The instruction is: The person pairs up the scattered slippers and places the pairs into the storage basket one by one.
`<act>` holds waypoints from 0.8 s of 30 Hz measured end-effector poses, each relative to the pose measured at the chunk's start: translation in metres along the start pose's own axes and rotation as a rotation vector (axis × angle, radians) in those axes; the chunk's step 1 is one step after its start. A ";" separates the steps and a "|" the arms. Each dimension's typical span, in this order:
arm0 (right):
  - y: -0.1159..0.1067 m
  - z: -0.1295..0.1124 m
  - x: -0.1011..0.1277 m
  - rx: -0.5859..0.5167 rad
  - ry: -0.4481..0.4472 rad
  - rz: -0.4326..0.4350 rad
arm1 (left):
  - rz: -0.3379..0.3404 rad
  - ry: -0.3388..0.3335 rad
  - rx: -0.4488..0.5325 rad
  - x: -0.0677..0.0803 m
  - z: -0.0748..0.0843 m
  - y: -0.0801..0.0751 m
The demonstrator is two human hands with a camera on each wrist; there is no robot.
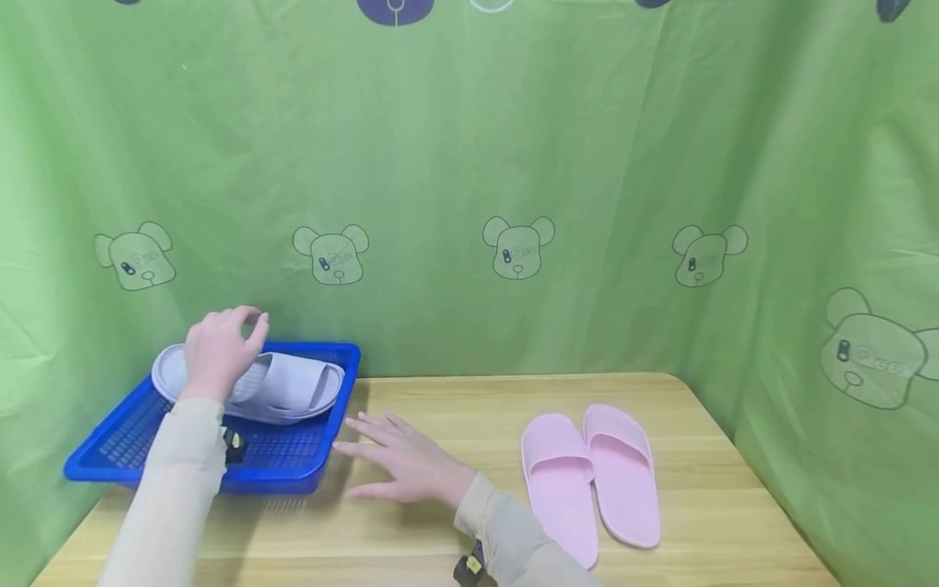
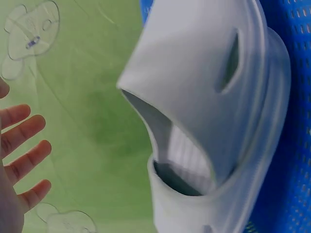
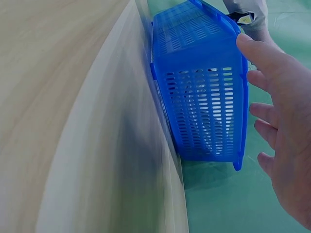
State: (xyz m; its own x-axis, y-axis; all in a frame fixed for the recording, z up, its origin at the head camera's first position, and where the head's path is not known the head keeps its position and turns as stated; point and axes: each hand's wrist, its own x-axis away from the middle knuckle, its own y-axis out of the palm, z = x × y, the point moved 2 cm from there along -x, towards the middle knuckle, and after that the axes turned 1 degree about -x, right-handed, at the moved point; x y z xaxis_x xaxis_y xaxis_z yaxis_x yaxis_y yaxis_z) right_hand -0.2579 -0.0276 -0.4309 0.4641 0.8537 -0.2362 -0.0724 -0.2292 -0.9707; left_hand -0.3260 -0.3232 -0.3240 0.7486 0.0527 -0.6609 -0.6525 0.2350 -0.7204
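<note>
Green curtain behind, left hand [image 1: 218, 352] hovers spread over grey slippers [image 1: 282, 387] in the tray [image 1: 103, 456]; right hand [image 1: 399, 461] rests flat beside it.

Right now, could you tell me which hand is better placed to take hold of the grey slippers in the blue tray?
The left hand: it hovers open right above the grey slippers. The right hand lies flat on the table beside the blue tray.

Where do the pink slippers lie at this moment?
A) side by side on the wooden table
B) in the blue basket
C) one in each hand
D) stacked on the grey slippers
A: the pink slippers lie side by side on the wooden table, apart from the blue basket.
</note>
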 end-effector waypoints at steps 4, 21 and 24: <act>0.000 0.004 0.006 0.008 0.010 0.005 | 0.038 0.054 -0.007 -0.003 0.010 -0.004; -0.013 0.020 0.037 0.005 0.047 0.020 | 0.155 0.255 -0.028 0.004 0.045 -0.021; -0.015 0.021 0.044 0.006 0.055 0.020 | 0.182 0.286 -0.016 0.008 0.052 -0.024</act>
State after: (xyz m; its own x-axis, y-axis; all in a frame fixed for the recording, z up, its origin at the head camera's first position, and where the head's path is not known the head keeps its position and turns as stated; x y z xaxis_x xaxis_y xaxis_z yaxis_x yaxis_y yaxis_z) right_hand -0.2555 0.0231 -0.4276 0.5107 0.8217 -0.2532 -0.0875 -0.2433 -0.9660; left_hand -0.2978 -0.2777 -0.3011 0.5582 -0.1832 -0.8093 -0.7756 0.2313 -0.5873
